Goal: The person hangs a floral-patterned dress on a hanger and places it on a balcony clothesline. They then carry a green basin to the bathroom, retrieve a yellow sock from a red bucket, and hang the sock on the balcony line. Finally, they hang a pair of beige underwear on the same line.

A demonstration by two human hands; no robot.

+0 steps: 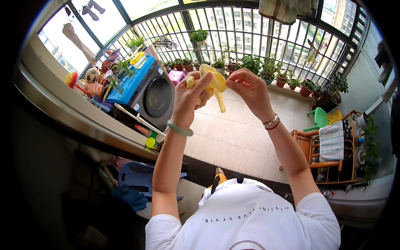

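Note:
A limp, pale yellow rubber glove (217, 82) is bunched up in front of me, with one narrow end hanging down. My left hand (189, 93) is closed around its left part, thumb pressed on top. On the other side, my right hand (251, 88) has its thumb and fingertips pinched together at the glove's right edge. Both hands are raised above the tiled floor (227, 135). The folds hide some of the left fingers.
Left stands a grey front-loading washing machine (158, 98) with a blue cover and items on top. Potted plants (251, 64) line the barred window. A wooden chair (304, 146), a green stool (320, 118) and a rack are at right; a blue plastic chair (135, 177) is lower left.

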